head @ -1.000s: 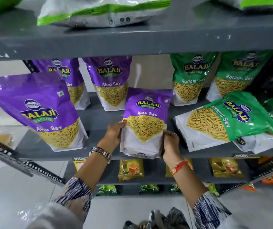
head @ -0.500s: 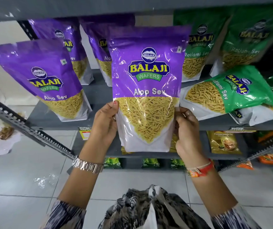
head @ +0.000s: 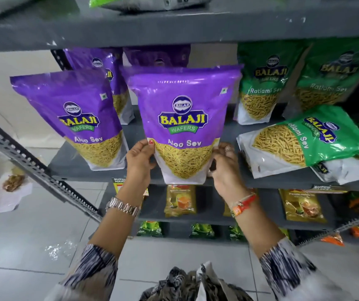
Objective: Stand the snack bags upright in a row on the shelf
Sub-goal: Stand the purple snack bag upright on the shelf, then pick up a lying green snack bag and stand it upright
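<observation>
Since half a second ago, both hands have carried the glossy purple Aloo Sev bag (head: 185, 124) back to the grey metal shelf (head: 87, 168). Left hand (head: 140, 158) and right hand (head: 225, 166) pinch its lower sides, base at the front edge. Released now, it could tip off, or bump the fallen green Ratlami Sev bag (head: 304, 140).

Bare shelf (head: 230, 135) gap; tilted green bag (head: 300, 140) rightward.

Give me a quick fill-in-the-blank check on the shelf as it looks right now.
1. Both hands, left hand and right hand, hold a bag coloured ____.
2. Its flavour label reads Aloo ____.
3. The green bag at front right lies on its ____.

Missing words: purple; Sev; side
</observation>
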`<state>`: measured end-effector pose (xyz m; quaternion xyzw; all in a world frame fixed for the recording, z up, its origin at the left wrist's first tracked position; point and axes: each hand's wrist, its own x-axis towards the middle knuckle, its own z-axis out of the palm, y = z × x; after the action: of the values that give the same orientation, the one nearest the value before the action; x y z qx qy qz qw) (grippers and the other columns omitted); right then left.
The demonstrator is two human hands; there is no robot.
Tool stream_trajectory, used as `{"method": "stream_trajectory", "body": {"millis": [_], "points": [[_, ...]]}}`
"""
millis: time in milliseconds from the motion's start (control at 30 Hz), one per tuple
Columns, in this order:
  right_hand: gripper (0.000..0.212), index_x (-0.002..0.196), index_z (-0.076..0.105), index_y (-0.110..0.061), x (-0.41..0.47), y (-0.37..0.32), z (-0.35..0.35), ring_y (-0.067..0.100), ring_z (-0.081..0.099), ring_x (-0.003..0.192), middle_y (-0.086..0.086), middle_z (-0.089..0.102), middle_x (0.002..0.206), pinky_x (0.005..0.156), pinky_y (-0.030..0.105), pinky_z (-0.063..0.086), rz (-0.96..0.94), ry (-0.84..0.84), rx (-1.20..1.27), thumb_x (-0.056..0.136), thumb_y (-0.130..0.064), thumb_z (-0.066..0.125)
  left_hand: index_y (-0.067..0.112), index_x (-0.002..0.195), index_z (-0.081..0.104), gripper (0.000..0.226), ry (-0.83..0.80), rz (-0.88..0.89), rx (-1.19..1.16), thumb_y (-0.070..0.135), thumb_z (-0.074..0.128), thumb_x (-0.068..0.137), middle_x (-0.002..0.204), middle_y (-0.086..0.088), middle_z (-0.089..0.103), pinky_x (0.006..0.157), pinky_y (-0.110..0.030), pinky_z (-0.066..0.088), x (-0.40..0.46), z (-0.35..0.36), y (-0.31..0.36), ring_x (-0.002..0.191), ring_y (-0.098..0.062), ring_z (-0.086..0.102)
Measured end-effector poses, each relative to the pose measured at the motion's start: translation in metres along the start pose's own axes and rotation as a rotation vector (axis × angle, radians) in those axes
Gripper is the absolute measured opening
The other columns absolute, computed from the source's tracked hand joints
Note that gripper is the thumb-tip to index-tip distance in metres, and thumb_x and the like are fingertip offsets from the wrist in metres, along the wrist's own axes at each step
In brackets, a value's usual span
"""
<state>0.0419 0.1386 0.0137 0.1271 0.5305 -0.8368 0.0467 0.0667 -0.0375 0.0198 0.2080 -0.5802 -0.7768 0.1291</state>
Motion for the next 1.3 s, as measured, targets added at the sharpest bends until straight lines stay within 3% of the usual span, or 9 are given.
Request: {"method": "stream_trajectory", "body": {"millis": [400, 567, 700, 767, 833, 933, 1067, 1233, 1300], "points": [[0.016, 0.085, 0.048, -0.023, 0.045, 0.028, 0.043, -0.002, 0.067, 0.064, -0.006, 0.065, 0.082, 0.072, 0.035, 0.050, -0.001, -0.145, -0.001, 0.096, -0.013, 0.043, 0.021, 0.082, 0.052, 0.024, 0.089, -0.073, -0.128, 0.006, 0.039, 0.095, 0.082, 0.000, 0.057, 0.076, -0.038, 0.048, 0.060, -0.011, 0.000, 0.077, -0.013, 0.056], [0.007, 0.095, 0.050, -0.023, 0.047, 0.031, 0.044, 0.000, 0.069, 0.076, -0.009, 0.065, 0.092, 0.074, 0.033, 0.054, -0.011, -0.159, -0.073, 0.096, -0.020, 0.044, 0.012, 0.126, 0.047, 0.032, 0.153, -0.059, -0.138, 0.010, 0.039, 0.096, 0.116, -0.009, 0.060, 0.101, -0.047, 0.044, 0.062, -0.009, -0.005, 0.104, -0.022, 0.056], [0.026, 0.121, 0.046, -0.010, 0.034, 0.024, 0.035, 0.010, 0.057, 0.105, 0.000, 0.059, 0.119, 0.095, 0.042, 0.048, -0.078, -0.110, -0.159, 0.096, -0.014, 0.045, 0.009, 0.134, 0.040, 0.040, 0.354, 0.102, -0.066, 0.013, 0.043, 0.094, 0.136, -0.011, 0.049, 0.109, -0.038, 0.039, 0.040, 0.009, -0.021, 0.126, -0.026, 0.048], [0.028, 0.122, 0.047, -0.007, 0.026, 0.020, 0.017, 0.015, 0.056, 0.111, 0.009, 0.057, 0.126, 0.098, 0.042, 0.047, -0.158, 0.008, -0.167, 0.094, -0.007, 0.047, 0.002, 0.130, 0.040, 0.038, 0.476, 0.254, 0.011, 0.012, 0.045, 0.094, 0.126, -0.011, 0.050, 0.100, -0.023, 0.043, 0.023, 0.025, -0.035, 0.116, -0.022, 0.050], [0.023, 0.109, 0.052, -0.017, 0.019, 0.015, -0.009, 0.011, 0.060, 0.097, 0.003, 0.063, 0.112, 0.085, 0.036, 0.054, -0.252, 0.138, -0.087, 0.091, -0.003, 0.050, 0.000, 0.119, 0.044, 0.028, 0.504, 0.405, 0.087, 0.013, 0.044, 0.094, 0.106, -0.009, 0.045, 0.084, -0.015, 0.044, 0.004, 0.046, -0.048, 0.097, -0.006, 0.048], [0.026, 0.095, 0.048, -0.031, 0.010, -0.001, -0.057, 0.007, 0.058, 0.085, -0.005, 0.052, 0.096, 0.067, 0.026, 0.057, -0.363, 0.453, -0.029, 0.088, -0.007, 0.055, 0.018, 0.104, 0.045, 0.012, 0.303, 0.492, 0.089, 0.015, 0.043, 0.093, 0.098, -0.003, 0.043, 0.080, -0.014, 0.039, -0.020, 0.092, -0.066, 0.085, 0.002, 0.045], [0.026, 0.101, 0.039, -0.019, 0.021, -0.025, -0.108, 0.029, 0.051, 0.102, 0.012, 0.043, 0.111, 0.094, 0.048, 0.046, -0.236, 0.728, 0.094, 0.087, -0.007, 0.057, 0.014, 0.104, 0.051, 0.016, -0.114, 0.502, 0.305, 0.020, 0.044, 0.090, 0.100, -0.005, 0.050, 0.086, -0.020, 0.040, -0.020, 0.167, -0.073, 0.093, -0.009, 0.050], [0.016, 0.083, 0.039, -0.009, 0.034, -0.044, -0.145, 0.017, 0.041, 0.068, 0.005, 0.041, 0.073, 0.068, 0.035, 0.037, -0.066, 0.646, 0.086, 0.089, 0.000, 0.050, 0.005, 0.123, 0.055, 0.034, -0.558, 0.347, 0.879, 0.017, 0.053, 0.090, 0.121, -0.023, 0.059, 0.092, -0.036, 0.044, 0.029, 0.261, -0.062, 0.110, -0.035, 0.057], [0.009, 0.090, 0.040, -0.008, 0.028, -0.049, -0.148, 0.020, 0.047, 0.073, 0.008, 0.043, 0.076, 0.075, 0.036, 0.040, 0.034, 0.540, 0.109, 0.091, -0.004, 0.048, 0.003, 0.117, 0.059, 0.030, -0.677, 0.263, 0.971, 0.016, 0.052, 0.091, 0.116, -0.026, 0.064, 0.086, -0.036, 0.045, 0.046, 0.282, -0.058, 0.108, -0.037, 0.060]]}}
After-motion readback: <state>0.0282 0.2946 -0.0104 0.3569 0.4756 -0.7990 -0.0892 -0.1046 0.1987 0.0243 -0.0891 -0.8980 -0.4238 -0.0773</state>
